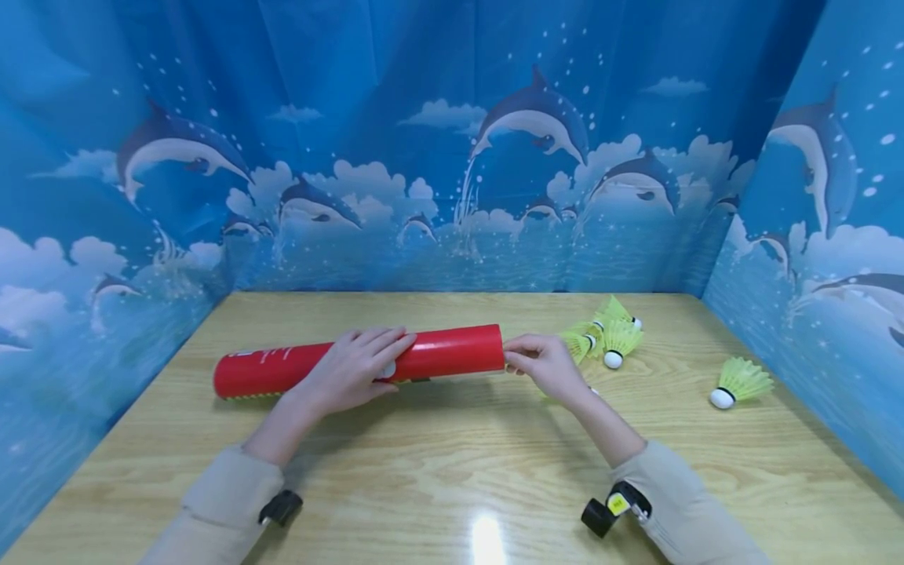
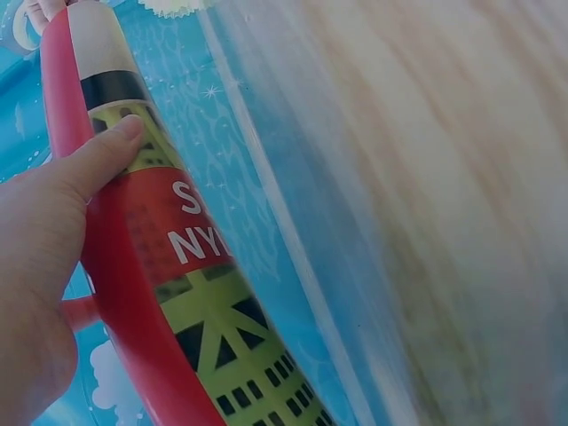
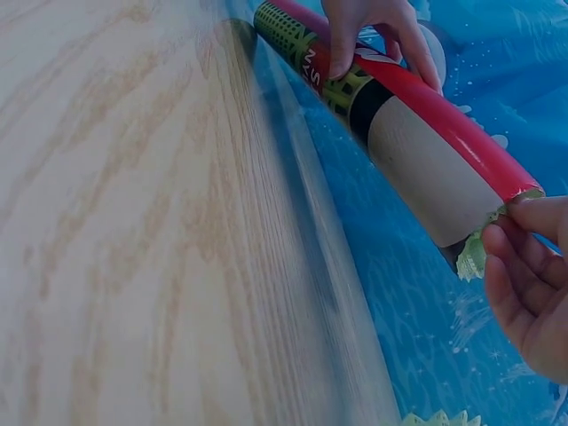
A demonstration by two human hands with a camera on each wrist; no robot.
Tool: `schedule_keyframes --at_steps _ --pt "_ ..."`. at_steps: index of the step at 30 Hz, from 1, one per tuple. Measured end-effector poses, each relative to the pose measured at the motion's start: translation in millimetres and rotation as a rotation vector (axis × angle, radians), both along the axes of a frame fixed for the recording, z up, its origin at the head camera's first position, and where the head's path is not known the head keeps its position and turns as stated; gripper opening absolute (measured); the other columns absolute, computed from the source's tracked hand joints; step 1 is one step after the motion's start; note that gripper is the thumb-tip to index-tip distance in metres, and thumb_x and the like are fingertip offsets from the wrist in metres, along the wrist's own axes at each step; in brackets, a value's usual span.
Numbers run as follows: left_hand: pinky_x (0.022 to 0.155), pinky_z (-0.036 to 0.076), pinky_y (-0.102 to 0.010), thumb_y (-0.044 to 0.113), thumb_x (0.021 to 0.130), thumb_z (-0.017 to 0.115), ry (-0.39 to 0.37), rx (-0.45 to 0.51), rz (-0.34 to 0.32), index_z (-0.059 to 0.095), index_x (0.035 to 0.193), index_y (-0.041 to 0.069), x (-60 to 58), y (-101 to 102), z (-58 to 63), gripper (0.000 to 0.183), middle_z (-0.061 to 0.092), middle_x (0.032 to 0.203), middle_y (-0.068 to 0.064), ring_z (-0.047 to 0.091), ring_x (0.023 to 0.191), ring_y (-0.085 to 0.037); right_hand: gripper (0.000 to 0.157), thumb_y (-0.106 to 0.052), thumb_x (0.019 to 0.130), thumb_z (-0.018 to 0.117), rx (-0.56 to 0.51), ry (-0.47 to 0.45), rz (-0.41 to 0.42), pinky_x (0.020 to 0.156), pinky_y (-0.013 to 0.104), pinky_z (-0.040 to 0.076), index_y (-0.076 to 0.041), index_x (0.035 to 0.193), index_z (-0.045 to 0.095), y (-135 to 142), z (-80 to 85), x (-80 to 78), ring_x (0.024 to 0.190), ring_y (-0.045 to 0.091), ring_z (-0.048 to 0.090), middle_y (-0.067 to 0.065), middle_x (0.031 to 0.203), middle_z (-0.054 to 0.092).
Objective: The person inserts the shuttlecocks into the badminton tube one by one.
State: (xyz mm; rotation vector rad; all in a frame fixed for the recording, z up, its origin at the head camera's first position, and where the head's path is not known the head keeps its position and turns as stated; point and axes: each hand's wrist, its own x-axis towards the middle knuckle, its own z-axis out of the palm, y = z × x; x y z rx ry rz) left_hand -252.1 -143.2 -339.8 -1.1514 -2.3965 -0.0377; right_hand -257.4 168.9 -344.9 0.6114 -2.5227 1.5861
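A long red tube (image 1: pixel 452 351) is held slightly tilted over the table, its right end higher. My left hand (image 1: pixel 351 369) grips it around the middle. The left wrist view shows the thumb (image 2: pixel 127 133) lying across its printed yellow, black and red side. At the tube's right end, my right hand (image 1: pixel 547 364) pinches a yellow-green shuttlecock (image 3: pixel 473 257) by its skirt. Most of that shuttlecock is hidden inside the tube, with the frilled skirt edge showing at the mouth.
To the right of my right hand, several yellow shuttlecocks (image 1: pixel 621 339) with white tips lie grouped on the wooden table (image 1: pixel 438 479). Another shuttlecock (image 1: pixel 741 382) lies alone farther right. A blue dolphin-print curtain (image 1: pixel 395 259) borders the table at the back and sides.
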Motion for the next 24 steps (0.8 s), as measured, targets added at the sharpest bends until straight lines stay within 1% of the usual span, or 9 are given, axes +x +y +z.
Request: schedule_keyframes --at_steps 5,10,12,15,17,21,24 --pt "0.084 0.048 -0.047 0.029 0.057 0.090 0.003 0.000 0.000 0.047 0.135 0.009 0.4 0.4 -0.4 0.092 0.054 0.129 -0.012 0.051 0.114 -0.028 0.015 0.002 0.084 0.062 0.009 0.008 0.010 0.063 0.037 0.053 0.007 0.096 0.070 -0.2 0.1 0.6 0.067 0.015 0.061 0.011 0.078 0.067" --pt "0.083 0.049 -0.047 0.030 0.056 0.090 0.008 -0.003 0.005 0.048 0.135 0.009 1.4 0.4 -0.8 0.091 0.054 0.129 -0.013 0.051 0.114 -0.029 0.015 0.001 0.084 0.063 0.016 -0.008 0.023 0.065 0.043 0.053 0.006 0.096 0.070 0.2 0.4 1.1 0.069 0.016 0.061 0.011 0.080 0.067" --pt "0.083 0.049 -0.047 0.030 0.057 0.090 0.009 -0.008 0.009 0.047 0.135 0.009 1.8 0.3 -0.8 0.092 0.053 0.129 -0.013 0.051 0.115 -0.029 0.015 0.000 0.084 0.064 0.024 -0.015 0.033 0.066 0.045 0.053 0.006 0.097 0.070 0.6 0.6 0.9 0.070 0.016 0.061 0.011 0.081 0.067" --pt "0.084 0.048 -0.047 0.030 0.057 0.089 0.006 -0.012 0.012 0.047 0.135 0.009 2.3 -0.1 -0.4 0.092 0.053 0.130 -0.012 0.051 0.115 -0.028 0.015 -0.001 0.085 0.064 0.048 -0.015 0.052 0.067 0.044 0.053 0.005 0.097 0.071 1.7 1.5 0.7 0.070 0.016 0.061 0.010 0.082 0.067" --pt "0.084 0.049 -0.047 0.030 0.057 0.089 0.004 -0.014 0.010 0.047 0.135 0.010 2.3 -0.1 -0.1 0.091 0.053 0.130 -0.012 0.051 0.115 -0.028 0.016 -0.002 0.085 0.063 0.062 -0.017 0.074 0.068 0.045 0.053 0.005 0.098 0.070 3.0 2.7 1.0 0.071 0.019 0.062 0.011 0.082 0.067" --pt "0.083 0.049 -0.047 0.030 0.058 0.089 -0.002 -0.017 0.005 0.047 0.136 0.010 1.8 -0.3 0.9 0.091 0.053 0.130 -0.012 0.051 0.115 -0.028 0.021 -0.006 0.088 0.061 0.080 -0.058 0.123 0.071 0.048 0.052 0.006 0.104 0.068 7.6 5.7 2.2 0.076 0.027 0.064 0.017 0.085 0.067" --pt "0.083 0.049 -0.047 0.030 0.059 0.088 -0.010 -0.020 0.008 0.047 0.136 0.009 1.2 -0.5 2.6 0.090 0.053 0.130 -0.012 0.052 0.115 -0.029 0.027 -0.013 0.091 0.060 0.078 -0.103 0.145 0.076 0.052 0.050 0.004 0.112 0.065 13.9 8.5 2.8 0.082 0.027 0.064 0.016 0.093 0.068"
